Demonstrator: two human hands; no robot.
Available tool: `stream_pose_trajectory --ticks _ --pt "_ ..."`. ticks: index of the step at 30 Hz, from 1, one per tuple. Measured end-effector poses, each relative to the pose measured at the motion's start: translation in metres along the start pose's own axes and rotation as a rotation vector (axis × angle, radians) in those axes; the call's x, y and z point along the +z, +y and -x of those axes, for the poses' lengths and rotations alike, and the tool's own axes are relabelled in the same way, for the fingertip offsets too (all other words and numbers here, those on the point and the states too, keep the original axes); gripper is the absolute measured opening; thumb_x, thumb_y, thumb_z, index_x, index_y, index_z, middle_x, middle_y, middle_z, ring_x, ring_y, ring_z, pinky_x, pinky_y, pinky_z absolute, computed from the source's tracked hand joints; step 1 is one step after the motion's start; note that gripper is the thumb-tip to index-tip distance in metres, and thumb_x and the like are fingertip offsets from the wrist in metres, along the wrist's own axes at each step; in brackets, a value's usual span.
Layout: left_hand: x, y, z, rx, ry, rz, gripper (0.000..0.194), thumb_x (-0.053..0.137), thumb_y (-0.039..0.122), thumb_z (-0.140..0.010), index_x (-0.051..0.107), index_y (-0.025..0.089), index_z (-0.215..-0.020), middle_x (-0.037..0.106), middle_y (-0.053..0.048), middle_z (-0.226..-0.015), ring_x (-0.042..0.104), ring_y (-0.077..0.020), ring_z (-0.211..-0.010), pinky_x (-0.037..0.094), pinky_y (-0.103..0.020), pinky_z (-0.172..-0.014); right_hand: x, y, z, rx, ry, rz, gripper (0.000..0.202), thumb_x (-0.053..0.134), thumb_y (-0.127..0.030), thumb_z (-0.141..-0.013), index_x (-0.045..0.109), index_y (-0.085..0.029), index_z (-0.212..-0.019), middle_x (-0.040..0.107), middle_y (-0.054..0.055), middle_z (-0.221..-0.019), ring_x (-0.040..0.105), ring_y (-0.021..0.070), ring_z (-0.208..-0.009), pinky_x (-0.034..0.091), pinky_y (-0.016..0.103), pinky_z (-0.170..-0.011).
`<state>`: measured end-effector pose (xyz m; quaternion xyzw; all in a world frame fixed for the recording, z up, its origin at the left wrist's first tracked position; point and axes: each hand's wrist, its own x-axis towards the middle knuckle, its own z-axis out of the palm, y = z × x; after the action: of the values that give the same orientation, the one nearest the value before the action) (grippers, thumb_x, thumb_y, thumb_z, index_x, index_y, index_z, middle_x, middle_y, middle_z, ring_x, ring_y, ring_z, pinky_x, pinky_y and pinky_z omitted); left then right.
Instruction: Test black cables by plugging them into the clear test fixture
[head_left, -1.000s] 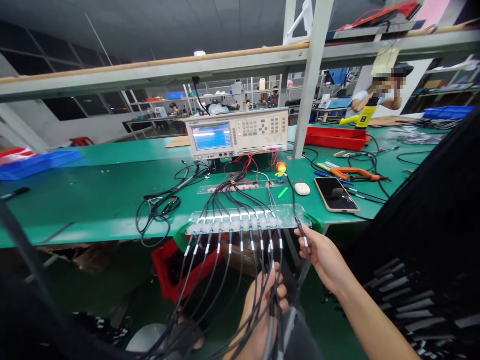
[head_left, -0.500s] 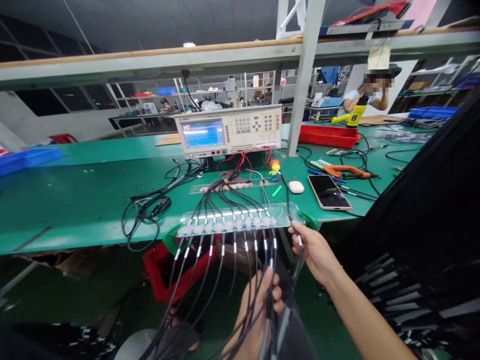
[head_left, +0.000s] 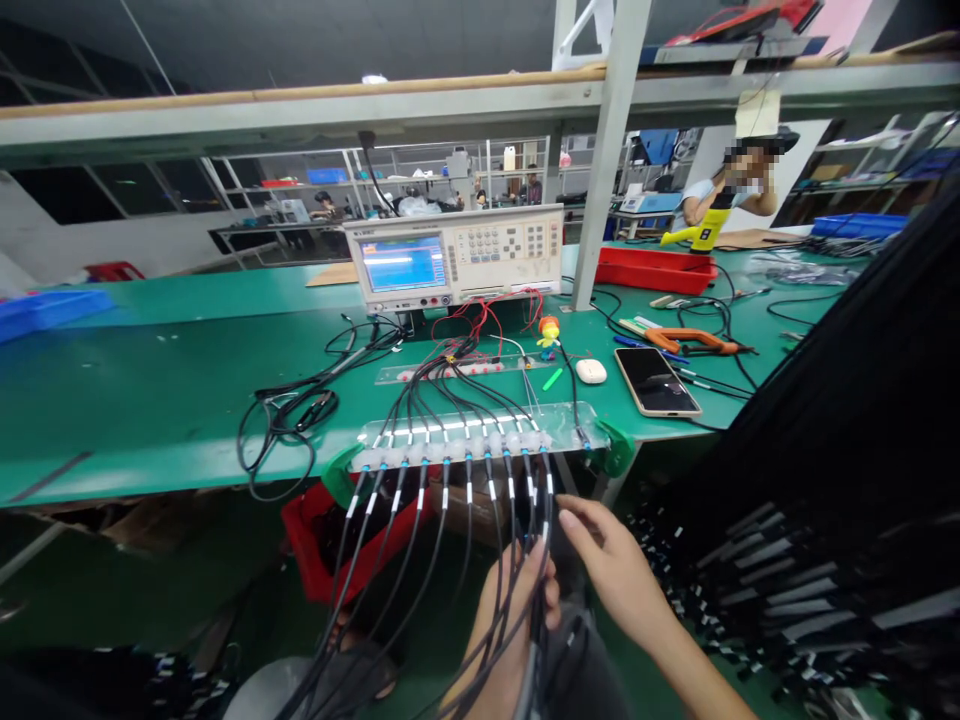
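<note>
My left hand [head_left: 514, 610], low in the middle, is closed around black cables [head_left: 538, 610] with white labels, behind other hanging cables. To its right, my right hand [head_left: 619, 565] has its thumb and forefinger slightly parted near the cables, with nothing visible between them. Above both hands a clear plastic strip [head_left: 480, 410] lies along the table edge. Several black cables with blue tips hang from its row of whitish connectors [head_left: 450, 449]. At the strip's right end, a single blue-tipped connector [head_left: 583, 438] has no cable hanging below it. Green clamps [head_left: 619, 448] sit at the strip's ends.
A bench meter [head_left: 457, 260] with a lit screen stands behind the strip, with red wires at its front. A phone [head_left: 658, 382], a white case [head_left: 592, 371] and an orange clamp [head_left: 694, 342] lie right. A red bin [head_left: 300, 545] is below the table. A person sits far right.
My right hand has left the connector at the strip's right end and moved down and left, close to my left hand. The cable it held there no longer hangs from that connector.
</note>
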<state>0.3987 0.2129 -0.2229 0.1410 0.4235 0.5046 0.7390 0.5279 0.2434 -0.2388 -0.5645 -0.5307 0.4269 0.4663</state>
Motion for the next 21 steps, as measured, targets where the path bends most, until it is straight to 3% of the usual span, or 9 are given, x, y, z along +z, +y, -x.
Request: stream_pose_trajectory --ticks 3,5,8,10,14,21 --pt "0.003 -0.003 0.001 0.010 0.015 0.009 0.036 0.080 0.046 -0.058 0.061 0.016 -0.067 0.054 0.006 -0.051 0.044 -0.0042 -0.041 0.033 -0.014 -0.037 0.009 -0.014 0.001 0.078 -0.148 -0.223 0.037 0.059 -0.055 -0.080 0.066 -0.019 -0.077 0.066 0.004 -0.071 0.061 0.0192 -0.070 0.047 0.030 -0.070" --pt "0.001 -0.005 -0.002 0.015 0.047 0.019 0.036 0.081 0.044 -0.057 0.063 0.016 -0.070 0.055 0.006 -0.052 0.047 -0.0046 -0.043 0.035 -0.014 -0.039 0.010 -0.022 0.000 0.098 -0.105 -0.312 0.038 0.064 -0.055 -0.076 0.062 -0.018 -0.068 0.061 0.002 -0.062 0.056 0.0159 -0.061 0.044 0.027 -0.062" --pt "-0.006 -0.002 -0.007 0.026 0.126 0.051 0.035 0.083 0.040 -0.054 0.064 0.016 -0.071 0.057 0.006 -0.055 0.053 -0.0055 -0.047 0.042 -0.014 -0.043 0.004 -0.027 -0.008 0.118 0.110 -0.417 0.037 0.068 -0.054 -0.074 0.066 -0.017 -0.077 0.061 0.001 -0.067 0.052 0.0130 -0.062 0.041 0.024 -0.060" --pt "-0.009 0.002 -0.010 0.030 0.175 0.081 0.035 0.085 0.038 -0.052 0.064 0.016 -0.071 0.058 0.006 -0.056 0.054 -0.0056 -0.049 0.045 -0.014 -0.046 -0.003 -0.029 -0.014 0.147 0.171 -0.473 0.036 0.067 -0.053 -0.074 0.068 -0.018 -0.084 0.059 0.000 -0.067 0.049 0.0112 -0.060 0.040 0.022 -0.058" --pt "-0.007 0.010 -0.011 0.009 0.222 0.120 0.027 0.082 0.028 -0.058 0.064 0.015 -0.073 0.059 0.006 -0.055 0.054 -0.0055 -0.046 0.046 -0.015 -0.044 -0.013 -0.033 -0.022 0.193 0.111 -0.527 0.033 0.068 -0.049 -0.075 0.070 -0.017 -0.083 0.053 -0.002 -0.064 0.045 0.0097 -0.057 0.038 0.021 -0.055" --pt "-0.004 0.006 -0.009 -0.008 0.240 0.155 0.013 0.073 0.022 -0.070 0.062 0.014 -0.072 0.058 0.005 -0.056 0.053 -0.0054 -0.046 0.045 -0.015 -0.043 -0.012 -0.033 -0.023 0.194 0.117 -0.628 0.031 0.071 -0.046 -0.074 0.071 -0.016 -0.082 0.048 -0.003 -0.059 0.041 0.0086 -0.055 0.039 0.020 -0.052"
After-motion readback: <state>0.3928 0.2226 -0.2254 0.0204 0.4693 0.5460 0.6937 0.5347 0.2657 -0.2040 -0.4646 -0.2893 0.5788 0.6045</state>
